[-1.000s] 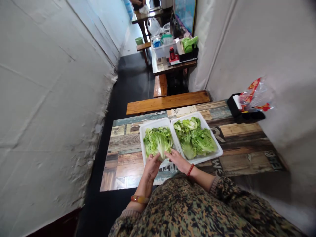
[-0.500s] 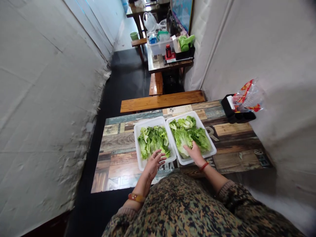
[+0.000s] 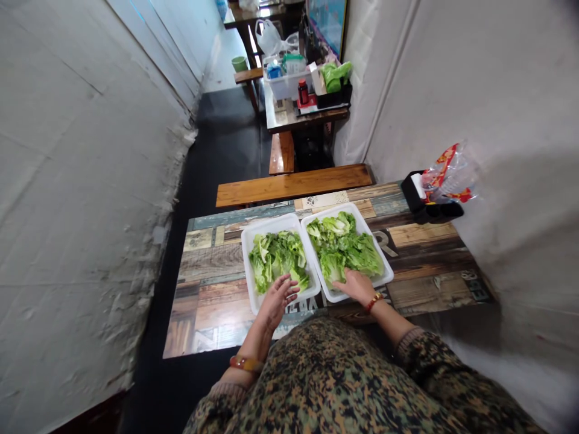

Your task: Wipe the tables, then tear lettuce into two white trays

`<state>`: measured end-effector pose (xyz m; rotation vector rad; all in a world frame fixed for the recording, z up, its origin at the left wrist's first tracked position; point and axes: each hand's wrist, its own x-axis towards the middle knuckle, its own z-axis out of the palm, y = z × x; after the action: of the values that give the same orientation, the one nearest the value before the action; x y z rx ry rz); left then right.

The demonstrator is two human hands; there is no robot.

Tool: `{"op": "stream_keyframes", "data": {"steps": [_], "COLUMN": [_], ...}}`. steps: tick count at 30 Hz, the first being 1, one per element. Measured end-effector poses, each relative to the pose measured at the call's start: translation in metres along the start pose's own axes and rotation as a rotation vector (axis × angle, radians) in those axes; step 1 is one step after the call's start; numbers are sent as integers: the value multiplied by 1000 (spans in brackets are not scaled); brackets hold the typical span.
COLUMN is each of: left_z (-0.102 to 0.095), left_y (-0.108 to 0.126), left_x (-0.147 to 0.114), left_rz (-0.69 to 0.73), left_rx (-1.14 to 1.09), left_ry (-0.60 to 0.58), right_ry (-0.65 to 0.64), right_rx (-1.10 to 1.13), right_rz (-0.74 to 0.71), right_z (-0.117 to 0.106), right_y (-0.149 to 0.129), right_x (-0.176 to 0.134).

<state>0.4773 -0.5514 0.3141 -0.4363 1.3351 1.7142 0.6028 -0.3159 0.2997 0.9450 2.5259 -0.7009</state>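
Note:
Two white plastic trays stand side by side, the left tray [image 3: 248, 265] and the right tray [image 3: 385, 276], both holding green lettuce. My left hand [image 3: 279, 296] hovers over the near edge of the left tray, fingers apart with nothing in them, close to the lettuce in the left tray [image 3: 275, 256]. In the right tray, my right hand [image 3: 358, 286] grips a lettuce leaf [image 3: 332, 265] low down near the front. Its thumb points left, and its fingertips are hidden among the leaves. More lettuce in the right tray [image 3: 362, 250] lies beyond that hand.
The trays rest on a wood-patterned table [image 3: 217, 301]. A black holder [image 3: 412, 191] with a clear and red plastic bag [image 3: 452, 175] stands at its right end by the wall. Beyond are a wooden bench [image 3: 289, 185] and another table [image 3: 283, 120] loaded with containers.
My right hand has lowered the lettuce leaf toward the front of the right tray, and the leaf now lies flatter among the others. My left hand has stayed nearly still.

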Motion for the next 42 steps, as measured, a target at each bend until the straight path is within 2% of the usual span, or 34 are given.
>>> {"op": "stream_keyframes", "data": {"steps": [4, 7, 9, 11, 13, 17, 19, 23, 26, 28, 30, 33, 36, 42], "left_z": [-7, -7, -5, -2, 0, -1, -3, -6, -6, -4, -2, 0, 0, -8], "left_y": [0, 1, 2, 4, 6, 8, 8, 7, 6, 6, 6, 8, 8, 9], "left_x": [0, 1, 2, 3, 4, 3, 2, 2, 4, 5, 6, 6, 5, 6], "left_rz": [-6, -3, -3, -3, 0, 10, 9, 8, 8, 4, -2, -2, 6, 16], "left_rx": [2, -2, -1, 1, 2, -6, -12, -27, -28, -21, -14, -9, -9, -50], "left_ry": [49, 54, 46, 36, 24, 30, 44, 60, 56, 53, 48, 46, 52, 67], "right_ry": [-33, 89, 172, 211, 188, 76, 42, 9, 101, 151, 130, 68, 62, 54], "right_rx": [-156, -68, 24, 67, 66, 28, 17, 42, 31, -35, -126, -244, -290, -317], "right_rz": [-81, -190, -322, -453, -521, -458, -441, -466, -512, -577, -606, -533, -491, -517], "right_z": [-28, -49, -54, -48, -32, 7, 16, 4, -13, -17, -11, 6, 20, 24], "right_y": [6, 3, -3, -10, -14, -9, -4, -2, -10, -18, -23, -24, -20, -11], "right_x": [-9, -11, -8, -2, 6, 19, 22, 23, 26, 31, 39, 48, 49, 45]}}
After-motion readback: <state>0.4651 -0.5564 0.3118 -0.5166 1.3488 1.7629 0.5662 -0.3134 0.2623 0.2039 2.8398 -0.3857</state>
